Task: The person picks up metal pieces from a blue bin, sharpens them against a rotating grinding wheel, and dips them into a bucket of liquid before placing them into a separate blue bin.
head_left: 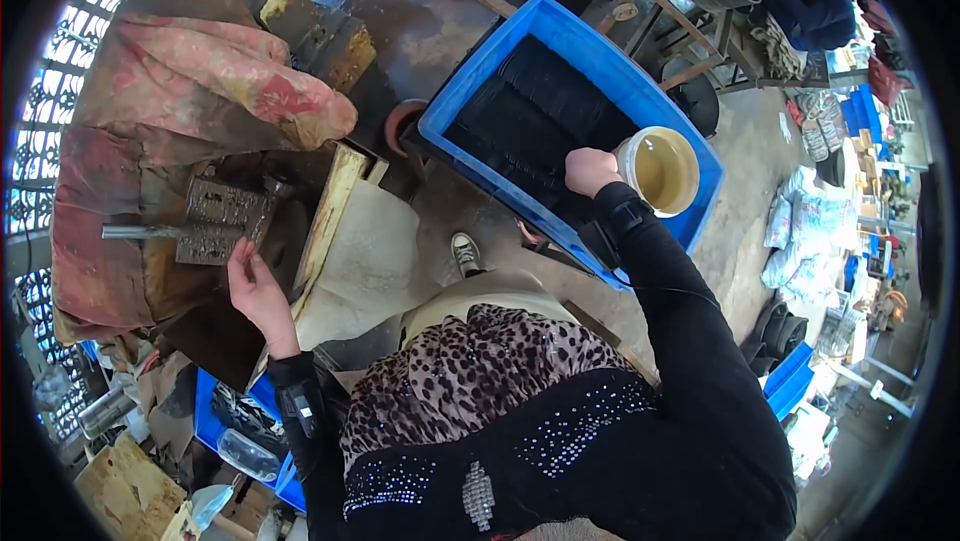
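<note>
Arms reach wide apart

The left hand point(260, 295), fingers loosely spread, is at the dark plate's point(215, 206) edge. The right hand point(592, 171) curls above black pieces point(520, 111) within the blue bin point(600, 71), beside a bucket point(660, 173); its grip I cannot tell. Floor point(455, 203) lies between.

My right hand point(592, 171) hides its own curled fingertips, so whether they grip anything is unclear. My black sleeve point(690, 311) covers part of the blue bin point(600, 64). The top edge crops a co-worker point(815, 13).
</note>
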Demonstrator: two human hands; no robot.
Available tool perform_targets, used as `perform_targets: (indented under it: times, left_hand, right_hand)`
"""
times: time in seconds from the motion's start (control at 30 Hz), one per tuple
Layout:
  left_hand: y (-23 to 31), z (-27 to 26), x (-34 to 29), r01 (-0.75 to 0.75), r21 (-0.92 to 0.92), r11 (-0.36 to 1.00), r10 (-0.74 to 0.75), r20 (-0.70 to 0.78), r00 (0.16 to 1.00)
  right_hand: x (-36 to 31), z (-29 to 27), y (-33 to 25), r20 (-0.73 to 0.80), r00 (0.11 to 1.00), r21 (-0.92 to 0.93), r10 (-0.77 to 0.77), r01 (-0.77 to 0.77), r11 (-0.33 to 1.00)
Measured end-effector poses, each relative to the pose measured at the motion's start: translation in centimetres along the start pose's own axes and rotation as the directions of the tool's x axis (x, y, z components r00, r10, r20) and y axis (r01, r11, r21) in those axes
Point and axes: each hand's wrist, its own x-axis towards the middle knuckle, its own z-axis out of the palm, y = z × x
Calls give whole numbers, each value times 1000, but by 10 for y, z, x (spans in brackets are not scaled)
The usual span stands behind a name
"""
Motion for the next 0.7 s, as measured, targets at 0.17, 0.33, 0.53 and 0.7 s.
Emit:
perform_targets:
  times: [0.17, 0.33, 0.53, 0.7]
  left_hand:
    - [-11, 6, 3, -19, 14, 1000, 19, 47, 999]
    - [-16, -1, 1, 4, 10, 1000, -4, 69, 998]
    - [-19, -3, 4, 55, -33, 998, -53, 60, 997]
    - [-19, 2, 6, 54, 3, 999, -54, 85, 995]
  right_hand:
    - [-18, 4, 9, -46, 997, 64, 65, -62, 996]
    - [-68, -37, 42, -333, 928, 311, 167, -59, 949]
    - [-93, -47, 115, -315, 792, 362, 523, -409, 837]
    - [-54, 9, 152, -104, 841, 291, 530, -484, 825]
